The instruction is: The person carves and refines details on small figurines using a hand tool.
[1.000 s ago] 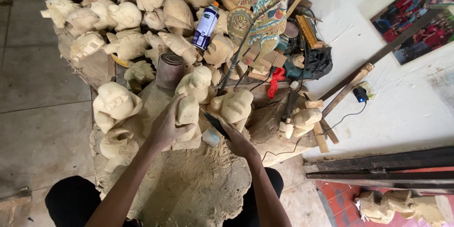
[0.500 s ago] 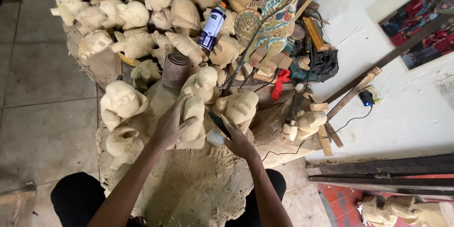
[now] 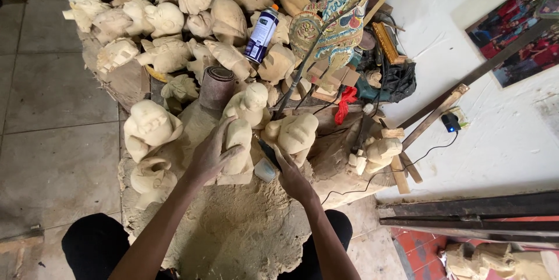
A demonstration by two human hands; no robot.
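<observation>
My left hand (image 3: pixel 211 155) grips a pale wooden carved figure (image 3: pixel 239 140) that stands upright on a sawdust-covered work block (image 3: pixel 233 227). My right hand (image 3: pixel 291 176) holds a dark carving tool (image 3: pixel 268 153) with a pale handle end (image 3: pixel 265 170), its blade against the figure's right side. Another unfinished wooden head (image 3: pixel 294 134) lies just right of the tool, and one more (image 3: pixel 249 102) sits behind the held figure.
Several raw carved figures (image 3: pixel 169 18) are piled at the back, with a spray can (image 3: pixel 261 34), a sandpaper roll (image 3: pixel 216 86) and a painted flat puppet (image 3: pixel 332 29). Larger carvings (image 3: pixel 148 128) sit left. Wooden slats (image 3: pixel 431 120), a cable and dark planks (image 3: pixel 466 210) lie right.
Both hands stay on the figure and tool; the right hand has shifted slightly along the carving. The view moved a little.
</observation>
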